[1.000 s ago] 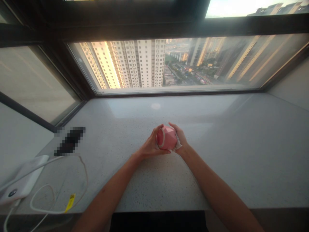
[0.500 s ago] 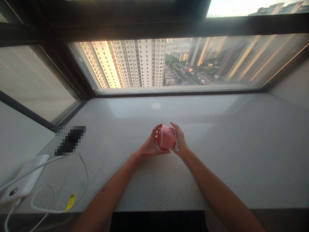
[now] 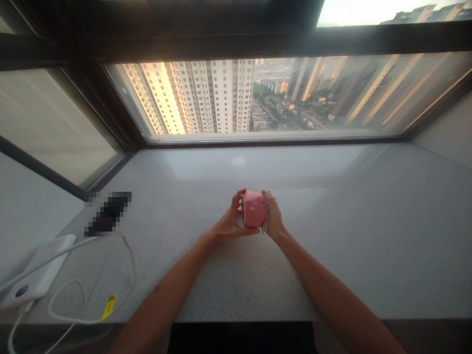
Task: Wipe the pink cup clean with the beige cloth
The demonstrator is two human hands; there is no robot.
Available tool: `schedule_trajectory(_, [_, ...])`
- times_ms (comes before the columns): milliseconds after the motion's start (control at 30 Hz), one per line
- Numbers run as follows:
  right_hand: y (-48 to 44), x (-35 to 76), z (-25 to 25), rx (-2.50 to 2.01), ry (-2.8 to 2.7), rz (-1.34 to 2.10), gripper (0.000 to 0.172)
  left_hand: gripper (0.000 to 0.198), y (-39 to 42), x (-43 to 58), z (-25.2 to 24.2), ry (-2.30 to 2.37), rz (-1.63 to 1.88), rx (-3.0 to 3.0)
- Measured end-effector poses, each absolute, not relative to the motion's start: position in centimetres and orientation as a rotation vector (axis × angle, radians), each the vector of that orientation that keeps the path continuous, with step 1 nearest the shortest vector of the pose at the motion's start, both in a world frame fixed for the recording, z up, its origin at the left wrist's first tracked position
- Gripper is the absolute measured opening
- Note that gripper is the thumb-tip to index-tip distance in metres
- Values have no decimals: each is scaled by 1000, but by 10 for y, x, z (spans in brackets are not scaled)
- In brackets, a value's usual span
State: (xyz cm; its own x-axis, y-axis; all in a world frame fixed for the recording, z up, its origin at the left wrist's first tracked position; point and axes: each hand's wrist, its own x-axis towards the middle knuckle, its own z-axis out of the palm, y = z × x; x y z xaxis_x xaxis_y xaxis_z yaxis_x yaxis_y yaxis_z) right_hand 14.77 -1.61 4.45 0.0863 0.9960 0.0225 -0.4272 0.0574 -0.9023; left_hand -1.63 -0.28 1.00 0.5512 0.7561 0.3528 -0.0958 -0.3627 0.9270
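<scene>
Over the middle of the sill I hold a small pink faceted object (image 3: 254,210); its kind is not clear from here. My left hand (image 3: 233,220) grips its left side, with the thumb underneath and the fingers around the upper left edge. My right hand (image 3: 273,214) is closed and pressed against its right side. A whitish cloth or tissue (image 3: 264,226) pokes out between my right palm and the pink object, most of it hidden by the hand. A dark spot shows on the pink surface near my right fingertips.
Both arms reach over a pale speckled sill (image 3: 354,236) below a dark-framed window (image 3: 273,142). On the left lie a white power strip (image 3: 40,268), a white cable (image 3: 79,322) with a yellow tag (image 3: 108,308), and a blurred-out dark object (image 3: 108,214).
My right hand has closed further over the right side of the pink object, and less of the whitish cloth shows. My left hand keeps nearly the same hold.
</scene>
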Motion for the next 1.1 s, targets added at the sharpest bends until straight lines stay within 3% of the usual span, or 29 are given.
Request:
schedule_trajectory(100, [-21, 145, 48, -913, -832, 1108, 48, 128, -4, -18, 16, 564, 974, 1708])
schedule_trajectory(467, [-27, 149, 26, -953, -1179, 928, 53, 117, -5, -21, 15, 577, 939, 1655])
schedule_trajectory(667, [-32, 152, 30, -845, -1613, 573, 54, 81, -1, -24, 13, 640, 951, 1667])
schedule_trajectory(800, [-33, 149, 37, -779, -1778, 373, 49, 79, 0, -26, 15, 644, 951, 1661])
schedule_trajectory(1100, [-36, 146, 38, -926, -1588, 677, 56, 84, -1, -27, 17, 722, 934, 1646])
